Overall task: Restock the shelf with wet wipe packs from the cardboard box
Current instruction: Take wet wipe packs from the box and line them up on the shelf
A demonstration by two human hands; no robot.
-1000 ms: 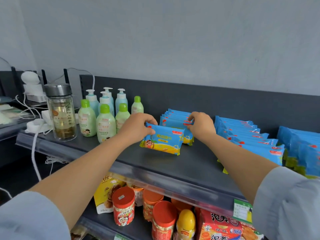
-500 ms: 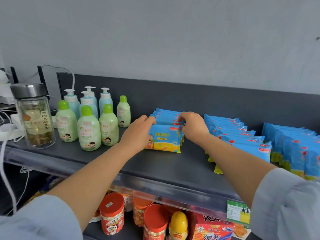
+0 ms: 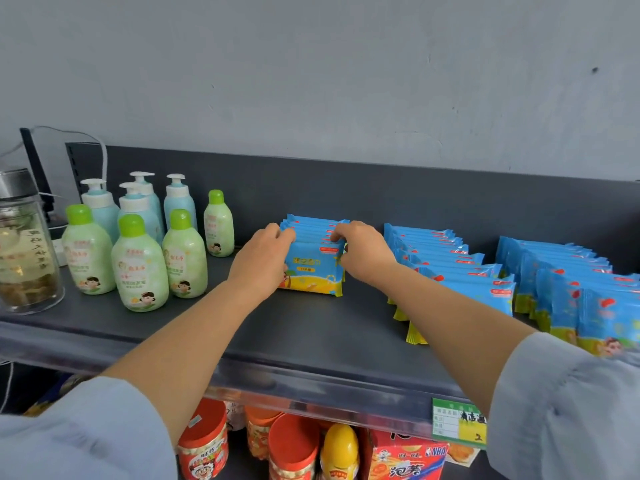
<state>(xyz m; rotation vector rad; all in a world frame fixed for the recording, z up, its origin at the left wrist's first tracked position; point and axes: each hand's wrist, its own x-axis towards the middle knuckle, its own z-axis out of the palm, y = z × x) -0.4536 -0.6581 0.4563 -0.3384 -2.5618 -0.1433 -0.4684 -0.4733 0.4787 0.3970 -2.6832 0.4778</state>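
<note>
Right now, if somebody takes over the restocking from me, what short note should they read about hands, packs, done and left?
Left hand: grips the left edge of the front pack.
Right hand: pinches its top right corner.
Packs: the front pack stands against the left row on the shelf; the middle row and right row are longer.
Done: this pack is placed.
Left: let go and fetch more packs. The box is not in view.

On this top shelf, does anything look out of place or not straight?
The glass tea bottle at the far left stands beside the lotion bottles and looks like a personal item, not stock. The middle row of wipe packs leans and spreads forward, unlike the tidy left row held by the left hand and right hand.
</note>
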